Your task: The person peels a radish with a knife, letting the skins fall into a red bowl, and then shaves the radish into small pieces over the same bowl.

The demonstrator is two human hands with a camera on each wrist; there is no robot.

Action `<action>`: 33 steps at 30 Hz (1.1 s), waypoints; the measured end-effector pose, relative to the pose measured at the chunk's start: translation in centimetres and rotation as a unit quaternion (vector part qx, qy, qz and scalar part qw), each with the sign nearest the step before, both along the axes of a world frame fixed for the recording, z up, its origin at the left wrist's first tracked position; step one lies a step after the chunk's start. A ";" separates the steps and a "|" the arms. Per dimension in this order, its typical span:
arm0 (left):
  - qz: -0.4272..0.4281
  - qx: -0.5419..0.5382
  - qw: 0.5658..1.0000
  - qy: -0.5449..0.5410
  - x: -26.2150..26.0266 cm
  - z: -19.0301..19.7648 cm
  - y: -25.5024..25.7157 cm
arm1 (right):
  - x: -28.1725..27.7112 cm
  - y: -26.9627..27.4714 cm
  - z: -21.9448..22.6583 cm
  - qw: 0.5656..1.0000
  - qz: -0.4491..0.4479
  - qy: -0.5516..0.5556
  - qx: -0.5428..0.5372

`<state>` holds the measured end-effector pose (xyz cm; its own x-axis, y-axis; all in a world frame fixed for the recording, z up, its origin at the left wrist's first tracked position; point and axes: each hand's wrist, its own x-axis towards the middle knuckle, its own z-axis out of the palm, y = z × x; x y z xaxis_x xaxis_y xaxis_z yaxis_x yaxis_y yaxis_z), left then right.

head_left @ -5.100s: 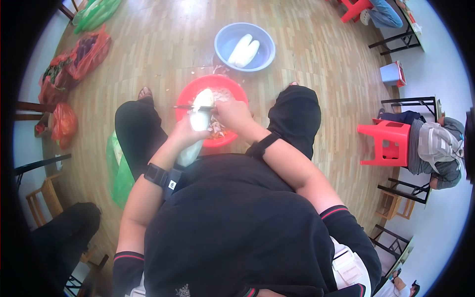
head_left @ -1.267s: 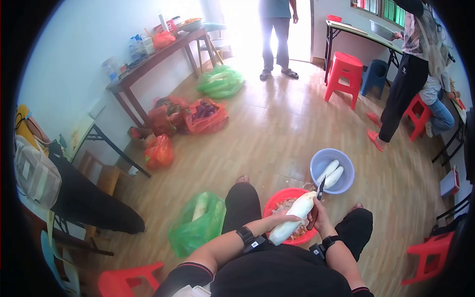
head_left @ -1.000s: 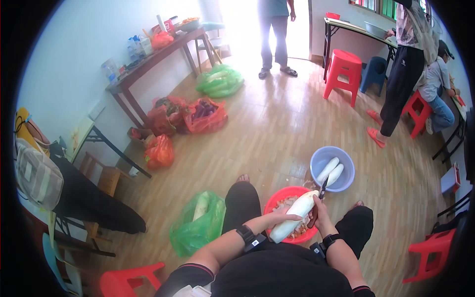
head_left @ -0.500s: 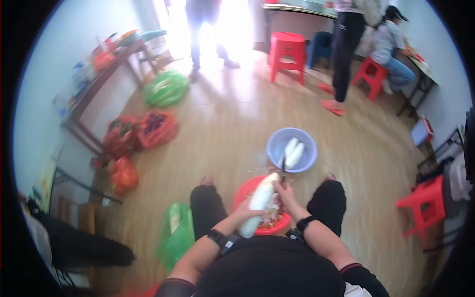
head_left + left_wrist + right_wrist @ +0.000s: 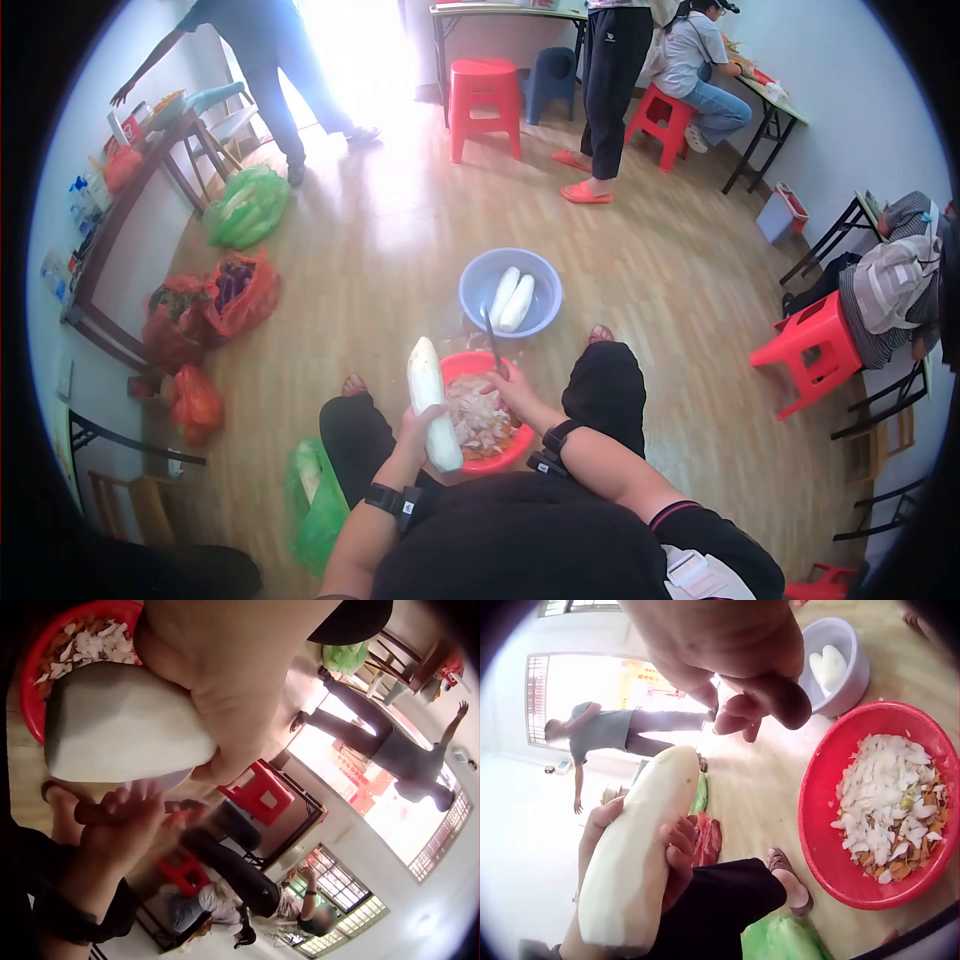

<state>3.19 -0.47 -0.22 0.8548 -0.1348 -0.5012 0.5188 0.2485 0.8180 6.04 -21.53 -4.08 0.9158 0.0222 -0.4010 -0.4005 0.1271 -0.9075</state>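
Observation:
A long white peeled radish [image 5: 426, 385] stands steeply in my left hand [image 5: 417, 425], whose fingers and thumb wrap its lower half, as the right wrist view also shows [image 5: 641, 847]. Left of the red basin it is held, its top pointing away from me. My right hand [image 5: 511, 388] grips a knife-like peeler [image 5: 491, 335] by its brown handle, its thin blade pointing toward the blue basin. Beneath the hands, the red basin [image 5: 810, 847] holds white and orange-brown peelings [image 5: 885, 802]. The radish and the blade are apart.
Beyond the red basin, a blue basin [image 5: 551, 318] holds two white radishes [image 5: 516, 304]. A green bag [image 5: 318, 520] lies by my left leg. Red bags [image 5: 243, 295] and another green bag [image 5: 247, 207] lie at the left. Several people and red stools [image 5: 484, 105] are farther off.
The radish has moved left, away from the peeler, and stands steeper in my left hand. My hands are farther apart. The view has swung right, and the person by the doorway has stepped left, reaching out an arm.

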 end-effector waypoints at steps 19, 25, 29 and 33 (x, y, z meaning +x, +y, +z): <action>-0.026 0.022 0.999 -0.036 0.0 0.2 -0.1 | 0.3 0.3 0.6 0.922 0.068 -0.267 -0.273; -0.025 0.019 0.999 -0.020 -0.2 1.4 -0.7 | -0.5 1.0 2.5 0.867 0.102 -0.319 -0.369; -0.045 0.035 0.998 -0.019 -0.3 1.8 -0.8 | -0.9 0.9 3.2 0.863 0.143 -0.281 -0.394; -0.078 0.046 0.996 -0.014 -0.4 1.9 -0.8 | -1.1 1.3 3.2 0.827 0.153 -0.319 -0.437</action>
